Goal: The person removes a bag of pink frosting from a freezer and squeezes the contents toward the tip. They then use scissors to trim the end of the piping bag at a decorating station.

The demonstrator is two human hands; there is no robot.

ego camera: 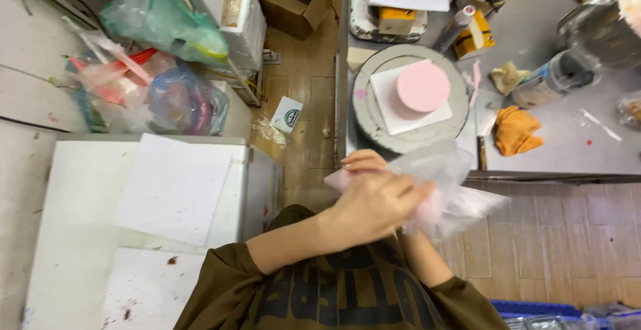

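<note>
Both hands hold a clear plastic piping bag [454, 190] with pink cream in it, close to my chest. My left hand [374, 204] lies on top, its fingers closed around the bag's middle. Beneath it my right hand [364, 161] is mostly hidden; only its fingertips show at the bag's narrow pink end. Ahead of the hands, a small round pink cake [422, 88] sits on a white square board on a grey turntable [374, 123], which stands on the metal worktable [567, 150]. The hands are short of the table's front edge.
An orange cloth [515, 131], a plastic container [554, 76], a yellow box and papers lie on the worktable. A white cabinet [80, 223] with paper sheets stands at the left, plastic bags [160, 96] behind it. A cardboard box [294, 0] sits on the wooden floor between them.
</note>
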